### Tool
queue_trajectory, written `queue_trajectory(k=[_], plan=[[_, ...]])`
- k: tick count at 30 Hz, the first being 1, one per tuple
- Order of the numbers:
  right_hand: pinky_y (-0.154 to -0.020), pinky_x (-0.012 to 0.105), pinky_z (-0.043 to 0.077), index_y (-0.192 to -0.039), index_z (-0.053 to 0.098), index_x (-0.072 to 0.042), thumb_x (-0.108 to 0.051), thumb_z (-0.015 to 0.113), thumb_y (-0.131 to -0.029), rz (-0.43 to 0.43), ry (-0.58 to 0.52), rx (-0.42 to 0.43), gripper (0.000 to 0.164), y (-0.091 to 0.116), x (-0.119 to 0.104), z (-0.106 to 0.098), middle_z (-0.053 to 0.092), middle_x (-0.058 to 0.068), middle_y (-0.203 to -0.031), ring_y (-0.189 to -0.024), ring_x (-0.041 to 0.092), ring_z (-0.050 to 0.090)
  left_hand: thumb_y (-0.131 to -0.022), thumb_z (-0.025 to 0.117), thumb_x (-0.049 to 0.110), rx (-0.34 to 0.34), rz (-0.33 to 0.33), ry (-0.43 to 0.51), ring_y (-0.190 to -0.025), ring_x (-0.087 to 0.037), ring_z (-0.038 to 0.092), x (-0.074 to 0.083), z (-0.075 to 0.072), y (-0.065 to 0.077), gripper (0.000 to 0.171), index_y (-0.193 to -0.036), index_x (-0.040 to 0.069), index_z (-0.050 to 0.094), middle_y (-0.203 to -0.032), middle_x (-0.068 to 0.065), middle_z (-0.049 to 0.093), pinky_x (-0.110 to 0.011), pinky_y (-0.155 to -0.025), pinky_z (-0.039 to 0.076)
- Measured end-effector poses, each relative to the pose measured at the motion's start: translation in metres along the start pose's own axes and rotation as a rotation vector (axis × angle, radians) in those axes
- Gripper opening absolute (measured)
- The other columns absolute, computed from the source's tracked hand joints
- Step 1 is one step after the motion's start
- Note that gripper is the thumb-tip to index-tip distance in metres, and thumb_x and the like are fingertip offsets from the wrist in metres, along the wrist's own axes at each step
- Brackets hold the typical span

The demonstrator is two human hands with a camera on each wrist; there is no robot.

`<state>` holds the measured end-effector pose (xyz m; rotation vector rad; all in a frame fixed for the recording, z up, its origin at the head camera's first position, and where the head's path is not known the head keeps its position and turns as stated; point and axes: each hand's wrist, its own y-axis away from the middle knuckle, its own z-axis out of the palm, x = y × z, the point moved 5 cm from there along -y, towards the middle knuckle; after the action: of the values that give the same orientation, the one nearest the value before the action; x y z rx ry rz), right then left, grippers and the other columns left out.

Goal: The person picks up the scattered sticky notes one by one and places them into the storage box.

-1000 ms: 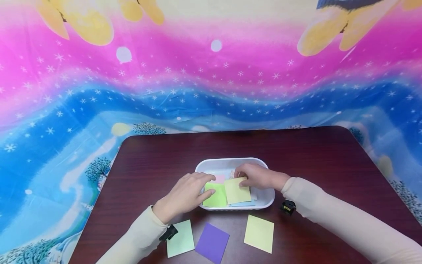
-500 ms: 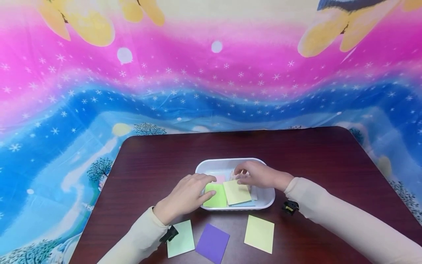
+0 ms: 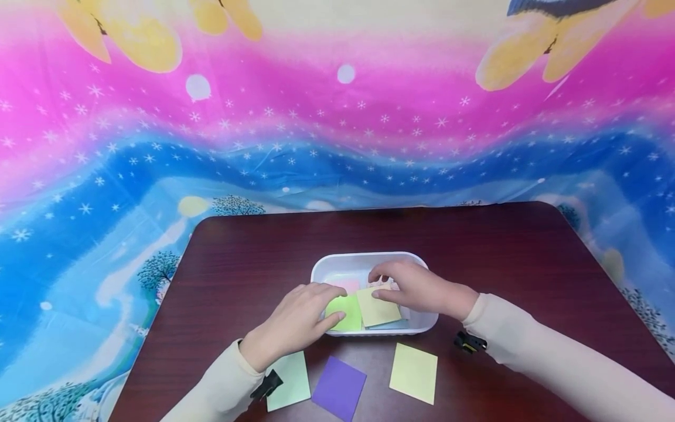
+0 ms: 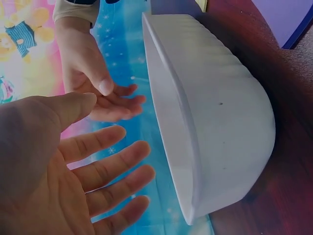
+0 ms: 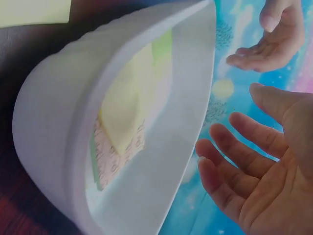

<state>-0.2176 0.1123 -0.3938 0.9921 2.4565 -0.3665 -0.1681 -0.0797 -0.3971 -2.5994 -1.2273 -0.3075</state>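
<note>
A white tray point(image 3: 369, 256) sits mid-table and holds a green sheet point(image 3: 345, 313), a pale yellow sheet point(image 3: 377, 308), a pink one point(image 3: 348, 285) and a patterned one point(image 5: 115, 159). My left hand point(image 3: 329, 302) reaches over the tray's left rim above the green sheet. In the left wrist view its fingers point(image 4: 117, 166) are spread and hold nothing beside the tray wall point(image 4: 215, 122). My right hand point(image 3: 382, 284) hovers over the yellow sheet. The right wrist view shows that hand point(image 5: 234, 156) with relaxed fingers, apart from the tray wall point(image 5: 63, 112).
Three loose sheets lie on the dark wooden table point(image 3: 501, 246) in front of the tray: a light green one point(image 3: 290, 381), a purple one point(image 3: 339, 388) and a pale yellow one point(image 3: 413, 372). A colourful cloth point(image 3: 337, 117) hangs behind the table.
My right hand has slid a little toward me and to the left over the papers in the tray. My left hand has edged slightly forward over the rim.
</note>
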Motion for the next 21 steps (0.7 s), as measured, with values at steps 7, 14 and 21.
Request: queue_trajectory(k=[7,14,21], plan=[[-0.082,0.030,0.049,-0.111,0.067,-0.011,-0.032,0.067,-0.084,-0.008,0.037,-0.016,0.034,0.006,-0.013,0.003,0.067,-0.002,-0.104,-0.093,0.013,0.061,-0.092,0.053,0.042,0.035,-0.022,0.034,-0.114,-0.012,0.055,-0.007,0.001,0.012,0.040,-0.123,0.019,0.061,-0.120,0.005,0.063,-0.038,-0.091,0.044],[-0.082,0.029,0.049,-0.110,0.067,-0.012,-0.033,0.067,-0.083,-0.017,0.053,-0.020,0.034,0.008,-0.019,0.007,0.066,-0.005,-0.104,-0.093,0.010,0.060,-0.091,0.054,0.041,0.070,-0.040,0.045,-0.111,-0.011,0.056,-0.016,-0.001,0.022,0.038,-0.121,0.019,0.062,-0.118,0.006,0.063,-0.035,-0.092,0.045],[-0.084,0.031,0.048,-0.111,0.066,-0.011,-0.034,0.066,-0.084,-0.031,0.047,-0.037,0.036,0.007,-0.022,0.013,0.066,-0.003,-0.105,-0.095,0.015,0.061,-0.090,0.056,0.040,0.102,-0.053,0.042,-0.109,-0.009,0.057,-0.021,-0.003,0.026,0.037,-0.119,0.019,0.063,-0.116,0.007,0.064,-0.034,-0.090,0.046]])
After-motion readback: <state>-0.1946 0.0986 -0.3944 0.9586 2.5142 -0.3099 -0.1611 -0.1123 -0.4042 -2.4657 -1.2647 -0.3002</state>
